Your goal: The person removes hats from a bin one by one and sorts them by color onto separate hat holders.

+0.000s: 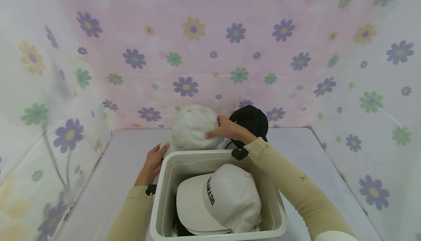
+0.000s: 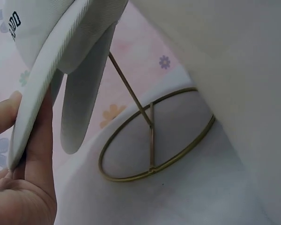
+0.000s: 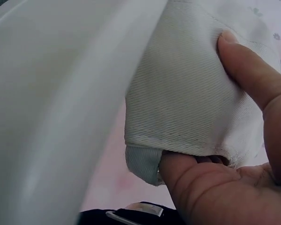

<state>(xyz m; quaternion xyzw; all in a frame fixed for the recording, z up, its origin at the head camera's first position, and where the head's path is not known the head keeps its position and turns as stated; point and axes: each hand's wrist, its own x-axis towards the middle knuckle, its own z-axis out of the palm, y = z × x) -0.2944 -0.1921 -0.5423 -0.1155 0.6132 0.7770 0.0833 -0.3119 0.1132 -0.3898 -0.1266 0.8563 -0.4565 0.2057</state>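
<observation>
A white cap point(image 1: 195, 129) is held between both hands just beyond the bin. My left hand point(image 1: 154, 162) pinches its brim point(image 2: 42, 79), thumb on one face and fingers on the other. At the cap's back edge is my right hand point(image 1: 228, 129), its thumb point(image 3: 248, 65) on the outside of the crown and its fingers tucked under the rim. A thin brass-coloured stand point(image 2: 152, 169) with a ring base and slanted post shows below the cap in the left wrist view. A pale curved flap point(image 2: 82, 108) hangs beside the brim.
A white plastic bin point(image 1: 197, 155) stands in front, between the forearms. Inside lies a cream cap point(image 1: 235, 193) with dark lettering, over something black. Close to the right hand is a black cap point(image 1: 251, 122). Flower-print cloth point(image 1: 213, 65) walls in the white table point(image 1: 121, 160).
</observation>
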